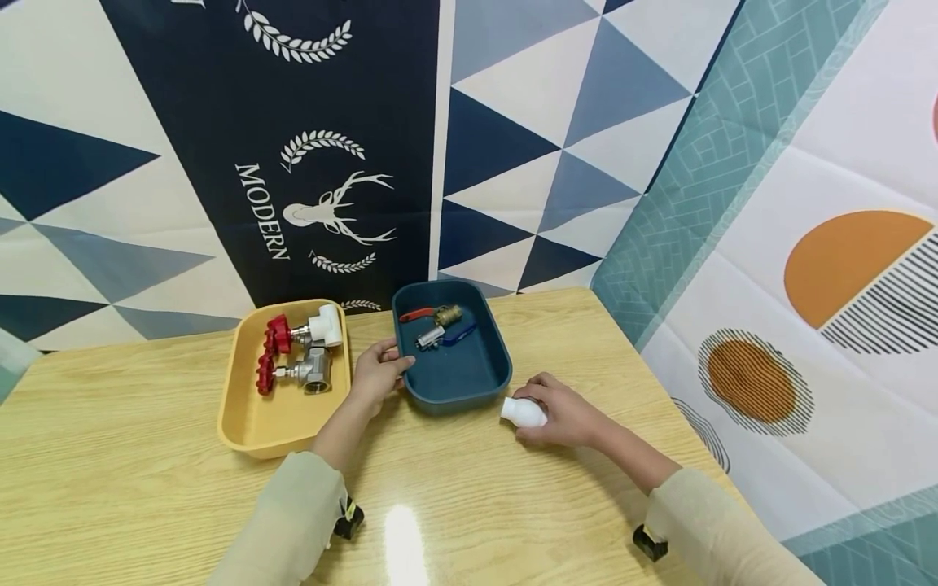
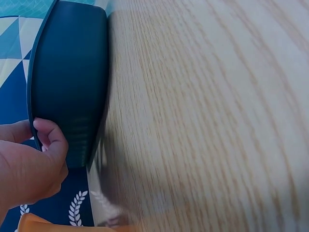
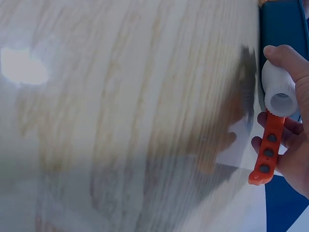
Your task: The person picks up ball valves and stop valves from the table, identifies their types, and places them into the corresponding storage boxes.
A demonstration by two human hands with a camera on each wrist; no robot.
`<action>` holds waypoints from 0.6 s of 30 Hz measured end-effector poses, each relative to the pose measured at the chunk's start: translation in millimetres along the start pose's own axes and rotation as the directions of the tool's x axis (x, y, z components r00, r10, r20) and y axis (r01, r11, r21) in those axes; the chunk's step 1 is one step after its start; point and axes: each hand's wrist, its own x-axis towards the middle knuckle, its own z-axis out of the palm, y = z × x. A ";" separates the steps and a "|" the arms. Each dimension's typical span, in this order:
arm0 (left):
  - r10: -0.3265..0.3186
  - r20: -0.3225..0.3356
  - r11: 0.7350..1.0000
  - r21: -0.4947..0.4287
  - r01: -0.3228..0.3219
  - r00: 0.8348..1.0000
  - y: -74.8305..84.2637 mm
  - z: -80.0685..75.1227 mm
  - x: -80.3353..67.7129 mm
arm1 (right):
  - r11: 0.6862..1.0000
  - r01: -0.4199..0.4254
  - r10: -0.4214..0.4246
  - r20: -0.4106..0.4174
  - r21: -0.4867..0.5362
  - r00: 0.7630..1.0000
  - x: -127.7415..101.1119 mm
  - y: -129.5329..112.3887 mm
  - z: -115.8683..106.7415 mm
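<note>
My left hand [image 1: 377, 376] grips the left rim of a dark blue tray [image 1: 463, 373], thumb on the inner side, as the left wrist view also shows. Inside that tray lie a brass ball valve [image 1: 448, 315] with a red lever and a small silver valve [image 1: 431, 337] with a blue lever. Just right of the tray, my right hand [image 1: 567, 413] holds a white plastic ball valve [image 1: 524, 413] above the table. Its orange handle [image 3: 268, 151] shows in the right wrist view, hanging below the white body between thumb and fingers.
Left of the blue tray stands a yellow tray [image 1: 289, 423]. It contains a metal valve [image 1: 315, 371] with a red handwheel and a white-bodied valve [image 1: 325, 325] with another red handwheel. A patterned wall covering [image 1: 506, 146] rises behind the wooden table [image 1: 132, 439].
</note>
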 end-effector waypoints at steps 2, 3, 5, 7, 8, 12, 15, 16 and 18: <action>-0.006 0.000 1.000 0.000 0.006 1.000 -0.3 0.4 0.0 | 1.000 -0.006 0.006 -0.002 0.015 1.000 -0.3 0.4 -0.8; -0.008 0.000 1.000 -0.001 0.008 1.000 -0.6 0.5 0.1 | 1.000 -0.008 0.008 -0.002 0.021 1.000 -0.6 0.7 -1.2; -0.013 0.001 1.000 -0.003 0.013 1.000 -0.9 0.9 0.6 | 1.000 -0.009 0.009 -0.006 0.030 1.000 -1.0 1.0 -2.2; -0.015 0.002 1.000 -0.003 0.015 1.000 -1.2 0.9 0.9 | 1.000 -0.005 0.005 -0.010 0.029 1.000 -1.2 1.1 -3.1; -0.014 0.005 1.000 -0.002 0.014 1.000 -1.2 0.7 1.0 | 1.000 -0.005 0.005 -0.012 0.028 1.000 -1.3 1.2 -3.7; -0.018 0.006 1.000 -0.004 0.018 1.000 -1.0 -0.3 2.5 | 1.000 0.004 -0.004 -0.017 0.004 1.000 -1.7 -0.2 -7.4; -0.018 0.005 1.000 -0.003 0.018 1.000 -0.8 -1.0 3.1 | 1.000 0.014 -0.014 -0.020 -0.008 1.000 -1.9 -1.2 -10.8; -0.016 0.005 1.000 -0.001 0.016 1.000 -1.0 -1.2 3.4 | 1.000 0.018 -0.018 -0.020 -0.009 1.000 -1.9 -1.3 -11.9; -0.014 0.005 1.000 0.002 0.014 1.000 -1.2 -0.7 3.4 | 1.000 0.022 -0.023 -0.022 -0.016 0.999 -1.8 -1.3 -13.8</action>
